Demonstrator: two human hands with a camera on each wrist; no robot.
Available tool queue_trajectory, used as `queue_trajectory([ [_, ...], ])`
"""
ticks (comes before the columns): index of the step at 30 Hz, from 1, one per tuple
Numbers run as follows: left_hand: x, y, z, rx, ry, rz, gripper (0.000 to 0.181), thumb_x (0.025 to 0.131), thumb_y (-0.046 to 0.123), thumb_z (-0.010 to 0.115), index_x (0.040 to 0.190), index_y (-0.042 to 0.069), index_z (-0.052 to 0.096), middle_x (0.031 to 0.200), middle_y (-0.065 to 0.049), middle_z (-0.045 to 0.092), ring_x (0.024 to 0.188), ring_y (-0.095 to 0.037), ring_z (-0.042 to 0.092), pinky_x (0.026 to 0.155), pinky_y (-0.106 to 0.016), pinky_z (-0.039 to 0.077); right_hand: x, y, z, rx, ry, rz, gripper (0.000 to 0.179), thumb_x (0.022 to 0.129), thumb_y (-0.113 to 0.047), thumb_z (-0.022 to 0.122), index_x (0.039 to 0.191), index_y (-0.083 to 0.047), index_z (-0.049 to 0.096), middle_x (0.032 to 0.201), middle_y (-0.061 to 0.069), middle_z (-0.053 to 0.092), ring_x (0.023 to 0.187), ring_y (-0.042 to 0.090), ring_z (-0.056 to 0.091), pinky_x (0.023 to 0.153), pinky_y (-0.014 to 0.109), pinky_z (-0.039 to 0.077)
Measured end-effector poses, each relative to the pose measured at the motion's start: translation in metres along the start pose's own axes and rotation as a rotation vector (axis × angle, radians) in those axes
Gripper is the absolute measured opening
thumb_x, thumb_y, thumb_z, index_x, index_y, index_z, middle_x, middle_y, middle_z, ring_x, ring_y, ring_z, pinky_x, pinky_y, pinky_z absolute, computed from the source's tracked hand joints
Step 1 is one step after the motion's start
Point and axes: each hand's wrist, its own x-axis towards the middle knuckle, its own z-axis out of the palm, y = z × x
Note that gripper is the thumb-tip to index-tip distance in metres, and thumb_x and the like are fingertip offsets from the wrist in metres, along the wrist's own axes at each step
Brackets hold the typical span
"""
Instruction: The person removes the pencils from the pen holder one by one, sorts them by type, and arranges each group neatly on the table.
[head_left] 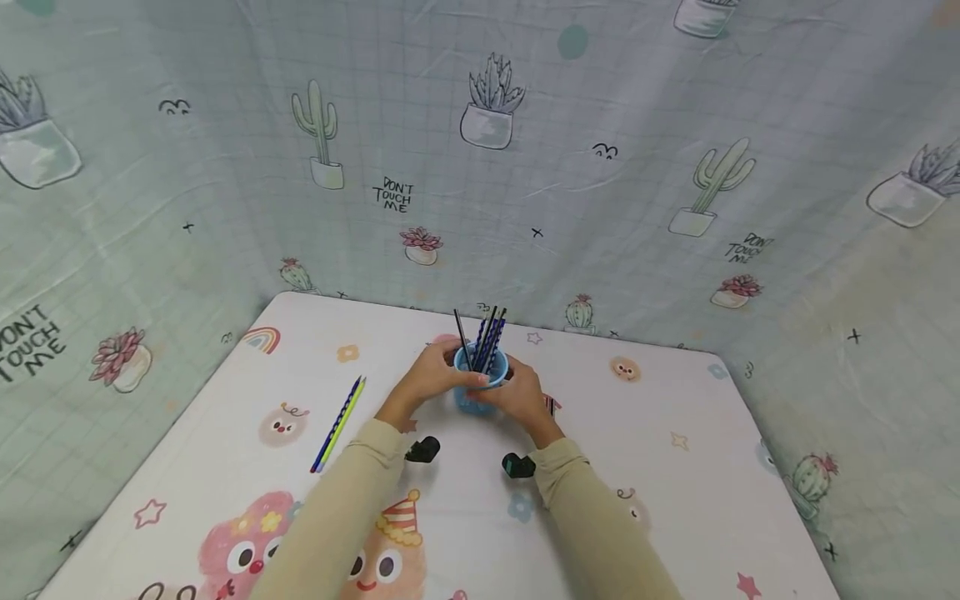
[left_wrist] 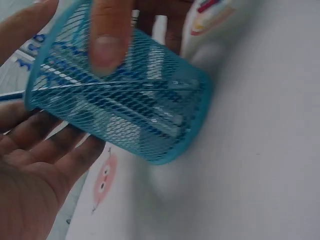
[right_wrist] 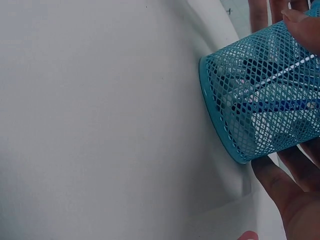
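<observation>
Both hands gripped the cup: the left hand point(head_left: 431, 375) curled round its left side, the right hand point(head_left: 522, 398) round its right, thumbs across the near side. The cup point(head_left: 471, 402), blue mesh, stood between them, rim up, with several dark and dotted pencils point(head_left: 489, 346) leaning in it and rising above its rim. Whether its base touched the table point(head_left: 615, 433) could not be told. Nearer the person than the cup were two black devices point(head_left: 423, 450) at the wrists, then the beige sleeves point(head_left: 330, 508). Left of the cup, well apart, lay a blue pencil point(head_left: 336, 425) and, just beside it, a yellow pencil point(head_left: 342, 424). Beyond the cup rose a plant-printed cloth point(head_left: 540, 200).
</observation>
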Motion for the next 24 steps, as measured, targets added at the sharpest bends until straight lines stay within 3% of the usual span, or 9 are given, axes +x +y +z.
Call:
queue_trajectory([
  [3,0.007,0.004,-0.004,-0.041,0.010,-0.021,0.069,0.085,0.032,0.087,0.142,0.005,0.061,0.143,-0.015,0.063,0.133,-0.032,0.062,0.117,-0.051,0.048,0.002,-0.001,-0.001,-0.023,0.004,-0.002,0.078,0.068,-0.030,0.100,0.135,-0.009,0.067,0.129,0.011,0.074,0.122,0.030,0.068,0.107,0.053,0.055],
  [7,0.016,0.009,-0.002,-0.083,0.087,-0.032,0.074,0.088,0.031,0.085,0.148,0.002,0.054,0.140,-0.018,0.067,0.134,-0.034,0.063,0.116,-0.051,0.049,0.002,-0.001,-0.001,-0.032,0.004,0.015,0.082,0.067,-0.030,0.100,0.139,-0.008,0.065,0.131,0.011,0.074,0.124,0.030,0.068,0.108,0.052,0.054],
  [13,0.018,0.022,0.007,-0.024,0.401,-0.017,0.068,0.090,0.027,0.083,0.145,0.000,0.054,0.140,-0.021,0.065,0.129,-0.036,0.065,0.110,-0.049,0.054,0.002,0.000,0.001,-0.018,-0.010,0.046,0.085,0.067,-0.033,0.100,0.141,-0.009,0.064,0.133,0.009,0.073,0.126,0.029,0.067,0.110,0.052,0.053],
  [16,0.017,0.030,0.010,0.014,0.522,0.046,0.062,0.090,0.023,0.083,0.140,-0.002,0.058,0.135,-0.021,0.067,0.124,-0.036,0.067,0.108,-0.047,0.056,0.003,-0.001,0.001,-0.018,-0.004,0.041,0.085,0.066,-0.034,0.100,0.139,-0.009,0.065,0.131,0.009,0.074,0.125,0.029,0.068,0.110,0.051,0.053],
  [20,0.018,0.041,0.011,0.063,0.630,0.190,0.045,0.091,0.016,0.082,0.127,-0.004,0.066,0.123,-0.021,0.072,0.110,-0.035,0.072,0.100,-0.045,0.060,0.005,-0.001,-0.001,-0.013,-0.002,0.050,0.084,0.066,-0.033,0.101,0.138,-0.010,0.066,0.130,0.009,0.074,0.124,0.028,0.068,0.111,0.050,0.053],
  [24,0.018,0.052,0.012,0.109,0.659,0.318,0.034,0.091,0.011,0.080,0.119,-0.005,0.070,0.112,-0.023,0.074,0.098,-0.036,0.075,0.091,-0.046,0.063,0.005,-0.002,0.001,0.001,-0.002,0.059,0.082,0.065,-0.031,0.101,0.136,-0.010,0.067,0.129,0.009,0.075,0.123,0.028,0.069,0.110,0.050,0.054],
])
